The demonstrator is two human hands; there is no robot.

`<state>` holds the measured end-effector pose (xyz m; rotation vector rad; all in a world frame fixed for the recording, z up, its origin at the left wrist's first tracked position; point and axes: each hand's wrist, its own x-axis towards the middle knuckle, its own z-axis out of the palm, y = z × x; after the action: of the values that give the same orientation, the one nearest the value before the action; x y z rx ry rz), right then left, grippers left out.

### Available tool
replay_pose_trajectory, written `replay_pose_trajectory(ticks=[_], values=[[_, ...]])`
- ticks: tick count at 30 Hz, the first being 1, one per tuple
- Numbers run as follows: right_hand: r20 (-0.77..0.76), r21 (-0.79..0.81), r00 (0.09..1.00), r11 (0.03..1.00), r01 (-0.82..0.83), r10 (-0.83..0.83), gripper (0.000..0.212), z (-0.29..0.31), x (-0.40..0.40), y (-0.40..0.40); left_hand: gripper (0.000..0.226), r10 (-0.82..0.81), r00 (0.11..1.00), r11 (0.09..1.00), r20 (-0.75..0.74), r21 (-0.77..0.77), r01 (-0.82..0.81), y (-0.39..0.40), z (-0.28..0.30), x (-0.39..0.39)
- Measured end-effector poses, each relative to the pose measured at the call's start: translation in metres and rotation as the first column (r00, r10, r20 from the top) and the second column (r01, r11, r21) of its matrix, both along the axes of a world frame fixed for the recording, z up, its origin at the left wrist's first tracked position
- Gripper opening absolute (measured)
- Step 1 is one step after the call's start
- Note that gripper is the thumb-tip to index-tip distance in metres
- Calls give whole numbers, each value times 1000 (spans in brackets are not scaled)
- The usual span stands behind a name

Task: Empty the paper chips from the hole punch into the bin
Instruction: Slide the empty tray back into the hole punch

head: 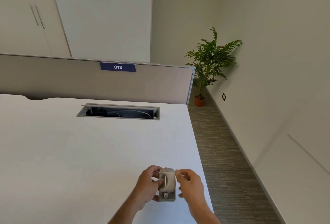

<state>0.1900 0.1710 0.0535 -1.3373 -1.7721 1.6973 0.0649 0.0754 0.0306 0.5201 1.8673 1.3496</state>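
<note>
White desk (71, 152) with open cable hatch (118, 112), grey divider (71, 79) tagged 018, potted plant (210, 63) in far corner. Hole punch (167, 184) near right desk edge — gripped between both hands: left hand (147, 186) curled around one side, right hand (190, 186) pinching the other.

Two bare forearms rise from the lower edge of the head view, each ending in a bare hand. The person's left hand (148, 184) and the person's right hand (190, 183) wear no gloves, rings, or other ornaments that can be made out. No sleeve covers either forearm within the frame, and both wrists are bare. Fine hair shows along the right forearm.
</note>
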Motion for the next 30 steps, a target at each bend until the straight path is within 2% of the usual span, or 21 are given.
replay_pose_trajectory(ticks=[2, 3, 5, 8, 12, 14, 16, 18, 21, 26, 30], values=[[-18, -43, 1000, 999, 5, -6, 28, 0, -1, 1, 30, 19, 1000, 1000, 13, -3, -19, -1, -2, -2], [-13, -64, 1000, 998, -21, 20, 28, 0, -3, 0, 30, 25, 1000, 1000, 14, -3, -25, -1, -4, -2], [9, -62, 997, 995, -78, 79, 17, -1, -6, -2, 31, 24, 1000, 1000, 11, -5, -24, -2, -8, -4], [21, -63, 997, 995, -76, 78, 8, -9, -11, -1, 32, 24, 1000, 1000, -14, -13, -25, -3, -16, -7], [7, -120, 998, 991, -62, 64, 8, -16, -16, 2, 31, 0, 965, 998, -261, -62, -17, -3, -25, -16], [19, -134, 997, 989, -66, 69, 8, -21, -17, 3, 31, -69, 858, 989, -509, -145, -7, -7, -29, -20], [32, -142, 997, 988, -62, 67, 9, -26, -18, 3, 36, -159, 639, 975, -752, -223, -20, -13, -36, -27], [51, -148, 997, 988, -48, 56, 11, -32, -18, 4, 44, -246, 460, 961, -853, -278, -2, -20, -44, -36], [95, -161, 993, 986, -54, 70, 18, -39, -17, 3, 63, -357, 325, 918, -875, -393, -48, -28, -62, -48], [115, -177, 992, 984, -30, 51, 13, -44, -19, -2, 85, -443, 390, 855, -807, -511, -86, -36, -71, -51], [135, -155, 990, 988, -29, 50, 12, -43, -21, -3, 91, -461, 459, 835, -759, -547, -67, -38, -72, -51]])
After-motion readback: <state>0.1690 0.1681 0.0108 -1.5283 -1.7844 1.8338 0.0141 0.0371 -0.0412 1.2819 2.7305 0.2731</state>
